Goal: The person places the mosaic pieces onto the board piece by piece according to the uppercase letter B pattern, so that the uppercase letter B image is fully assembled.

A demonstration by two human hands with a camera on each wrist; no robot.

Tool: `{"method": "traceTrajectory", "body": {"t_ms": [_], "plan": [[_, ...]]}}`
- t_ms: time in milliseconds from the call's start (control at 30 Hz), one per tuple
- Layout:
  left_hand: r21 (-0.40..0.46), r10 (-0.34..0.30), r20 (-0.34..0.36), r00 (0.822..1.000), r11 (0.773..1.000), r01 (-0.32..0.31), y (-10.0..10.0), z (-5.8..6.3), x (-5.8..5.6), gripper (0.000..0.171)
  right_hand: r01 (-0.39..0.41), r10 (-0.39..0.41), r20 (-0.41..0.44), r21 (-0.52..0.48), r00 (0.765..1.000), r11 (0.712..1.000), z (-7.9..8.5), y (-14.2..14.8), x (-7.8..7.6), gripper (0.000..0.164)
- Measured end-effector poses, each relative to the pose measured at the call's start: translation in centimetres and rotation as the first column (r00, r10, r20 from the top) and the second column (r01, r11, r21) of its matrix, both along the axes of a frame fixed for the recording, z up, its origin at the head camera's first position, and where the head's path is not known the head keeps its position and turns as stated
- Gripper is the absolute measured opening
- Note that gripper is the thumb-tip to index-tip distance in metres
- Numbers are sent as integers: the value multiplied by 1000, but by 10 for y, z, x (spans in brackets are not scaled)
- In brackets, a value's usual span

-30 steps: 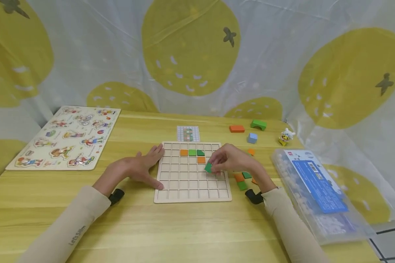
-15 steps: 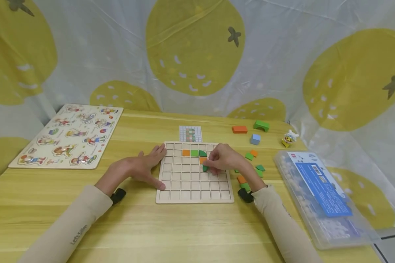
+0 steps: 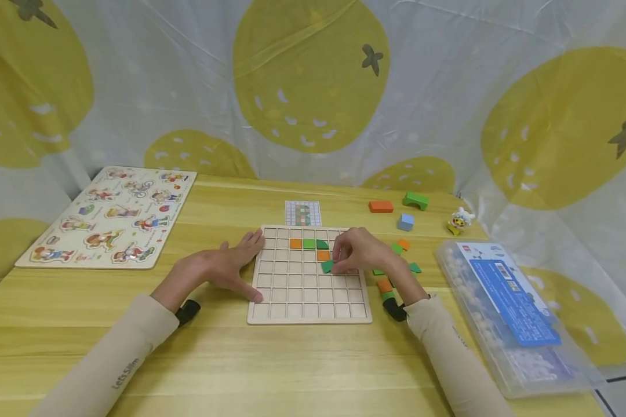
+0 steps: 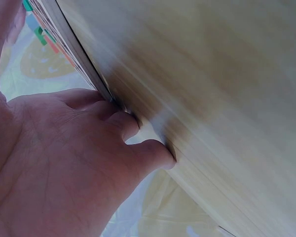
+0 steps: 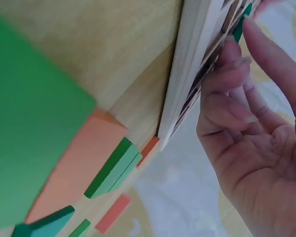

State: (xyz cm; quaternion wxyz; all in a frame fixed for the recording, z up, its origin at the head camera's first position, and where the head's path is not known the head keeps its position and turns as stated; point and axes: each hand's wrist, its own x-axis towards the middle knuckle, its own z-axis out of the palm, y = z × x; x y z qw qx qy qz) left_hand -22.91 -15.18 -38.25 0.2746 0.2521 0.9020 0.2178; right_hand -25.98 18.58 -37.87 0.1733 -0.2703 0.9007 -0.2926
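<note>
Green tile: the dark green tile [image 3: 327,266] sits over the grid board [image 3: 294,294] at about 2 o'clock from its centre, directly at 6 o'clock from an orange tile [image 3: 323,255]. Full seating could not be confirmed; fingers hide one side.
Right hand: the grip of the right hand [image 3: 362,249] is grasping the green tile, pinched between thumb and finger.
Left hand: the left hand [image 3: 229,266] is spread along the board's 9 o'clock edge, grasping nothing, in contact with the rim.
Seating advice: in this inspector's judgement, square the tile to the cell walls, turn it to agree with the pattern card [image 3: 302,214] at 12 o'clock, then press flat, without nudging the orange tile; steady left-hand pressure should prevent board creep.
Sleeve lettering: the left sleeve [image 3: 115,347] appears to read "Let's Slim".
Box label: the clear plastic box [image 3: 553,376] at 3 o'clock carries a blue-and-white label [image 3: 516,304] with a barcode and a red mark; print too small to read.
</note>
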Motion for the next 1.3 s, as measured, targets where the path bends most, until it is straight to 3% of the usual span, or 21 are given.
{"method": "traceTrajectory", "body": {"t_ms": [400, 633, 967, 1133, 1300], "plan": [[-18, -1, -4, 1000, 1000, 1, 1, 0, 1, 136, 14, -15, -61, -14, 998, 1000, -3, -10, 2, 14], [-12, -3, 0, 1000, 1000, 3, 1, 1, 0, 135, 65, -62, -63, 39, 996, 997, -1, -13, 1, 57], [3, -3, 0, 1000, 1000, 3, 0, 2, 0, 135, 64, -64, -23, 1, 998, 998, 0, -12, 1, 53], [10, 6, 5, 1000, 1000, -6, 0, 1, 1, 134, -1, -1, -54, -48, 999, 999, 8, 12, -5, 54], [12, 6, 5, 1000, 1000, -6, -1, 1, 1, 134, -59, 48, -78, -146, 996, 987, 13, 57, -15, 41]]}}
